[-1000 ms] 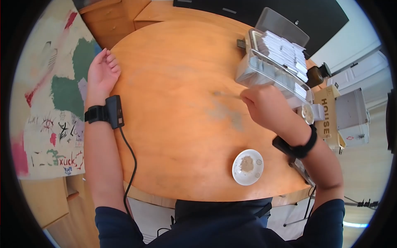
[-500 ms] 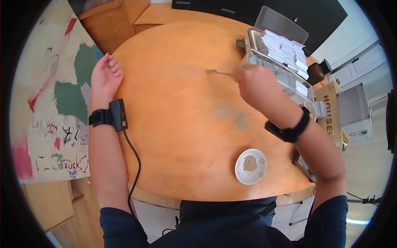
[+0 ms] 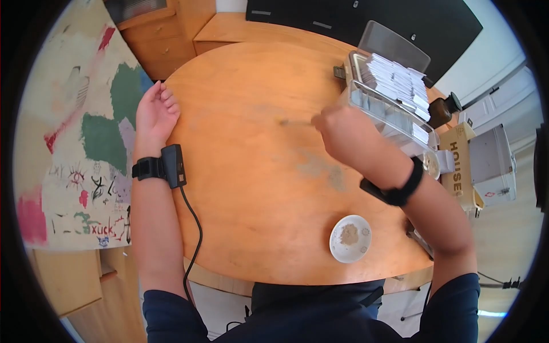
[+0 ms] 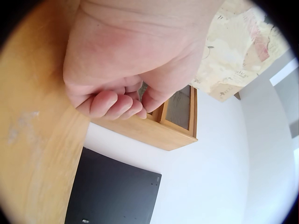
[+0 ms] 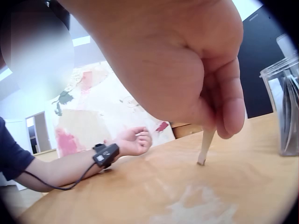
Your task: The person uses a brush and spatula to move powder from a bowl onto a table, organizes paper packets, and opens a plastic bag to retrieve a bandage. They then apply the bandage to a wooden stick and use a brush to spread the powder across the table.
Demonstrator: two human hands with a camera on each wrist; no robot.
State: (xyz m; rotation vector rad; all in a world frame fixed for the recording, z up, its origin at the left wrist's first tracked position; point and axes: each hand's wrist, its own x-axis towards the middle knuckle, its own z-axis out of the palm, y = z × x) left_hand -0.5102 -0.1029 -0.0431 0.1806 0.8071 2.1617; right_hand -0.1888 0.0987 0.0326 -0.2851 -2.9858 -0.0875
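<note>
My right hand (image 3: 346,132) grips a thin pale stick (image 5: 206,147) with a darker tip, held between thumb and curled fingers. In the right wrist view the stick points down, its tip close over the wooden table (image 5: 154,186). From the head view, that hand is over the table's right half, left of the clear plastic box. My left hand (image 3: 157,115) lies at the table's left edge with its fingers loosely curled and nothing in them. A white bowl (image 3: 358,252) holding beige powder (image 3: 349,234) stands near the front edge, below the right forearm.
The clear plastic box (image 3: 380,121), packed with white paper packets (image 3: 394,80), stands at the right with its lid raised. Beyond it are a dark brown bottle (image 3: 441,111) and a HOUSE carton (image 3: 456,163). A painted cloth (image 3: 103,183) hangs on the left.
My right hand, with the stick, has gone left, away from the plastic box. The left hand stays by the table edge. The whole head view shifts slightly.
</note>
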